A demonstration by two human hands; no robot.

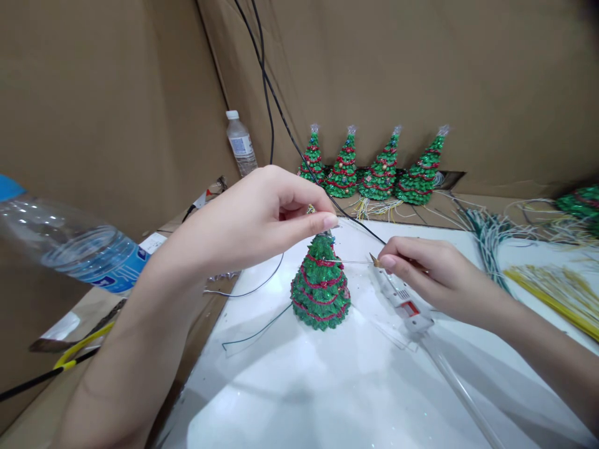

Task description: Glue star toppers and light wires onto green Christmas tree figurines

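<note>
A small green model Christmas tree (322, 293) with glitter and red garlands stands upright on the white board. My left hand (276, 209) is above it, thumb and forefinger pinched at its tip. What exactly the fingertips hold is partly hidden, though a bit of gold colour shows between them. To the right, my right hand (416, 265) is closed on a small brass-coloured pointed piece (375, 260). A thin pale wire (353, 262) runs from that piece to the tree's upper part. From the tree's lower left, a dark green wire (262, 329) trails over the board.
Several finished-looking trees (382, 168) line the cardboard wall. A white device with a red patch (412, 312) lies under my right hand. Green-white wires (491, 246) and yellow-white wires (556, 296) lie right. Bottles (93, 252) stand left; a black cable (290, 128) hangs across.
</note>
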